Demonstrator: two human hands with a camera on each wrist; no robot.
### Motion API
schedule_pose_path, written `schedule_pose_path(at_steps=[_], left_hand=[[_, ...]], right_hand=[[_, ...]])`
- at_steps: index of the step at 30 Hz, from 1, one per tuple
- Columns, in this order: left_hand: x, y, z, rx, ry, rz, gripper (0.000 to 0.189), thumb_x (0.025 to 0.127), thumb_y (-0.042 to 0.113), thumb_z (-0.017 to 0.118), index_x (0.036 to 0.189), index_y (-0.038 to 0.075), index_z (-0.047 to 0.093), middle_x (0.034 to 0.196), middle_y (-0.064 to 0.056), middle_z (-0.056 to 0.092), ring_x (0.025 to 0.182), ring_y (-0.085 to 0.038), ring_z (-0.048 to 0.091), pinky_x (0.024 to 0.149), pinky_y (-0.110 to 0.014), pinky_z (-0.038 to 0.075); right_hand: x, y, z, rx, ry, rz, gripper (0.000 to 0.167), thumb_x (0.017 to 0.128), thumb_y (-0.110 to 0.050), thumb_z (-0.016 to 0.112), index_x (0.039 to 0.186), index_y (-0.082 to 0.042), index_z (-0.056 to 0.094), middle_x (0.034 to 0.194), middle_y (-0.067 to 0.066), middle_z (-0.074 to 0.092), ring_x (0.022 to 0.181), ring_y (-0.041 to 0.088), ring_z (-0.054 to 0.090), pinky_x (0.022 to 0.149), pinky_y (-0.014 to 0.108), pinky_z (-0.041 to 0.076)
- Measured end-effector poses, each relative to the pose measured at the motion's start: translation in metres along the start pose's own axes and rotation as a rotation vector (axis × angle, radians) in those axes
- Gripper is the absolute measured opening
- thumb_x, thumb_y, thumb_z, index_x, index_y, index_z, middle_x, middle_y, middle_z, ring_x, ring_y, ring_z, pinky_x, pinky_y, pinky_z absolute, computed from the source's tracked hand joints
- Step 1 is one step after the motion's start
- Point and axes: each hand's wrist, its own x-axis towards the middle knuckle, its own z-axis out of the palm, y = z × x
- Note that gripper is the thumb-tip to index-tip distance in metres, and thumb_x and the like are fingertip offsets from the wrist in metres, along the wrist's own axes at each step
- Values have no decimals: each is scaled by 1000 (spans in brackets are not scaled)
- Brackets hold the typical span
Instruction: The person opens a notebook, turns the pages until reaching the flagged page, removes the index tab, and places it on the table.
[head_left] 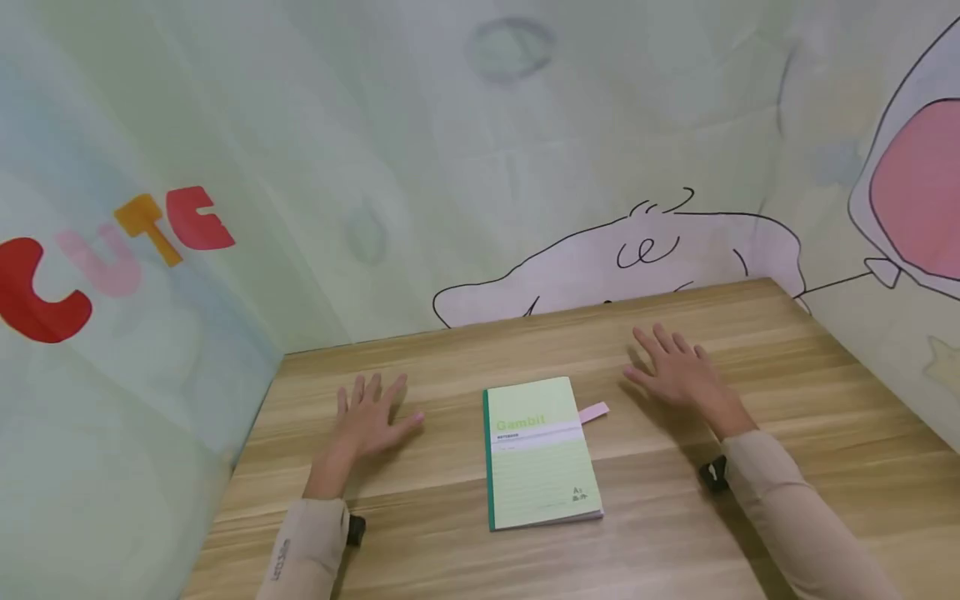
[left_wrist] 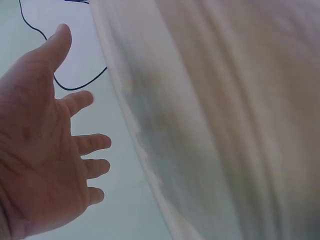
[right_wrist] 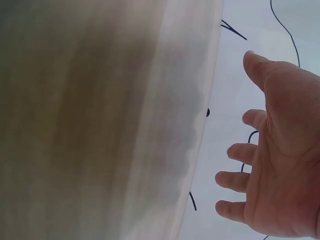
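A pale green notebook (head_left: 536,475) with a dark green spine lies closed on the wooden table, its cover printed "Gambit". From its right edge sticks a pink paper tab (head_left: 595,412). To the left of the notebook, my left hand (head_left: 370,425) is held palm down over the table with fingers spread. My right hand (head_left: 678,375) is on the other side, farther back, also with spread fingers. Both wrist views show the palms, of the left hand (left_wrist: 45,135) and the right hand (right_wrist: 285,150), with nothing in them.
The wooden table (head_left: 420,533) reaches back to a printed curtain (head_left: 420,167) with a cartoon animal and colourful letters. Curtain also hangs along the left and right sides of the table. Dark wrist devices, such as the one at the right cuff (head_left: 714,473), sit under both sleeves.
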Motion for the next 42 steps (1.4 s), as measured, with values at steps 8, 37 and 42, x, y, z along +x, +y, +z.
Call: schedule_pose_path(at_steps=[8,37,42], left_hand=[[-1,11,-3,-13,-27,17,79,97,57,52,157,10,32,156,-35,22,142,-60,13,110,-72,2],[23,48,9,-368,-129,192,58,97,37,65,145,8,51,126,-17,60,115,-31,56,96,-51,45],[31,58,7,-393,-171,254,57,97,35,66,146,9,51,128,-19,60,116,-32,57,96,-51,46]], right_hand=[[1,-4,2,21,-28,-37,75,103,-52,44,159,-10,21,160,28,18,140,58,22,108,73,17],[18,-46,12,474,-154,-270,40,99,-14,59,134,4,54,122,19,65,113,33,61,96,50,48],[24,-51,8,502,-235,-236,26,97,-12,60,119,1,63,108,10,67,97,22,62,85,41,51]])
